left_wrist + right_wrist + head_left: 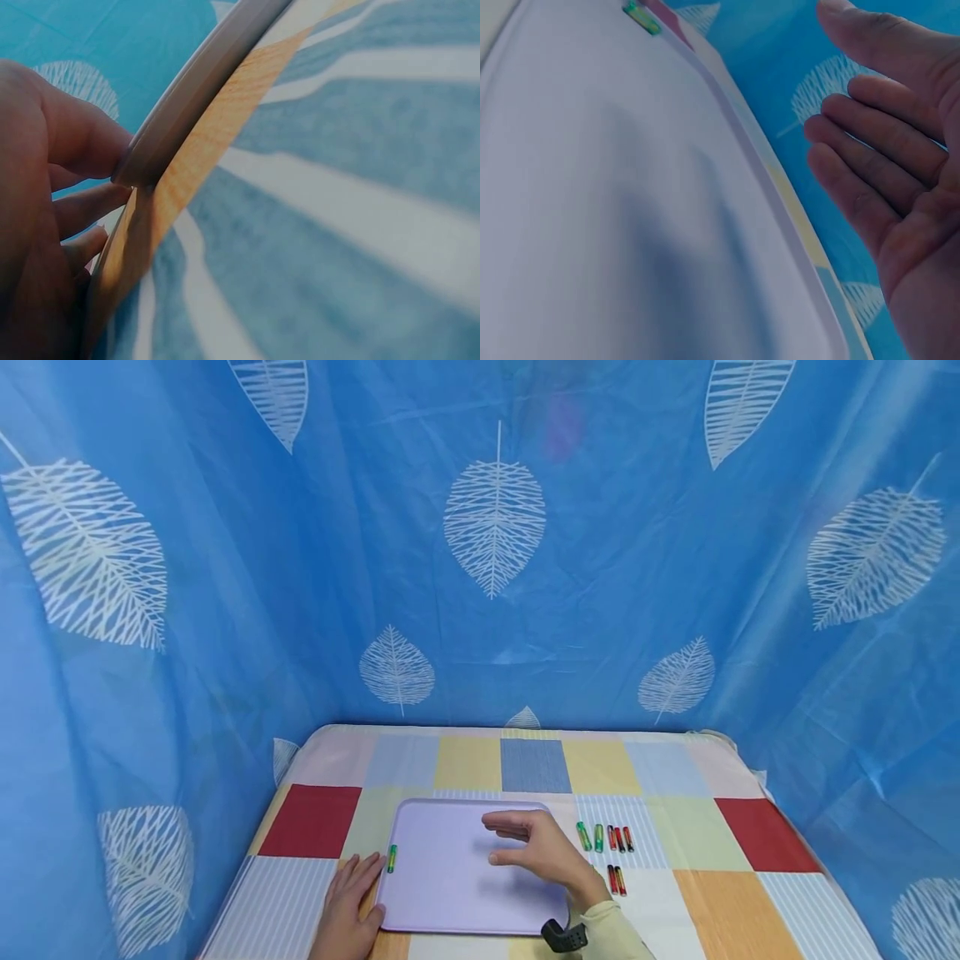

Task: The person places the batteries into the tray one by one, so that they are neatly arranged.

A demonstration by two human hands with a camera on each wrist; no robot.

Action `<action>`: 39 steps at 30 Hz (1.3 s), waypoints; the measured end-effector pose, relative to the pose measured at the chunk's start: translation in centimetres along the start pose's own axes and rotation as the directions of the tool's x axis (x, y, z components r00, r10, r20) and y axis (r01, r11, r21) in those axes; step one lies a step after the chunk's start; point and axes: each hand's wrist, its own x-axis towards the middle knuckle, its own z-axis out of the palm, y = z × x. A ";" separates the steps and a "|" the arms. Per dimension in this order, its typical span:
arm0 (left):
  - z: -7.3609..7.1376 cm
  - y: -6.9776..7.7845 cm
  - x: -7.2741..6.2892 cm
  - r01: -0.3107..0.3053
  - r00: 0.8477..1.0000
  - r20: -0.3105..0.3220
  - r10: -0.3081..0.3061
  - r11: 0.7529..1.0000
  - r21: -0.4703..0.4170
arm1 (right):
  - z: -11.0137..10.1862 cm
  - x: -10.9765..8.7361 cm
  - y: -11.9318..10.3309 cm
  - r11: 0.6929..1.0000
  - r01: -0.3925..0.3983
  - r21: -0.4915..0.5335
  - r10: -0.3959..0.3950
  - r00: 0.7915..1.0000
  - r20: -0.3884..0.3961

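A pale lilac tray (450, 893) lies on the patchwork cloth in front of me. One green battery (392, 858) sits on it along the left edge, and the right wrist view shows this battery (642, 19) near the top. My left hand (349, 902) rests at the tray's left side, its thumb and fingers touching the rim (187, 97). Above the tray's right half hovers my right hand (536, 847), fingers extended and thumb apart. Nothing is between those fingers, as the right wrist view of the hand (900, 150) confirms.
Right of the tray lie two green batteries (598, 837) and several red ones (620, 838) in a row. Closer to me are two more red batteries (617, 880); something small and green beside them is mostly hidden by my right wrist. Blue leaf-patterned curtains (495, 652) surround the table.
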 end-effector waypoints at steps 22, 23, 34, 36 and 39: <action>0.2 -0.4 -0.2 -0.049 0.999 -0.022 0.049 0.999 0.013 | -7.5 -7.2 0.5 0.989 -0.105 -0.105 0.097 0.992 -0.084; 0.2 -0.3 -0.3 -0.045 0.999 -0.023 0.045 0.999 0.010 | -7.8 -7.5 0.6 0.987 -0.114 -0.117 0.104 0.990 -0.090; 0.3 -0.2 -0.3 -0.046 0.998 -0.039 0.046 0.999 0.011 | -10.5 -11.2 1.3 0.969 -0.180 -0.170 0.161 0.980 -0.118; 0.3 -0.2 -0.4 -0.049 0.998 -0.042 0.049 0.999 0.002 | -10.9 -11.8 1.5 0.965 -0.199 -0.169 0.178 0.975 -0.131; 0.2 -0.2 -0.5 -0.057 0.998 -0.041 0.057 0.998 -0.002 | -11.4 -12.7 1.9 0.963 -0.216 -0.159 0.193 0.970 -0.147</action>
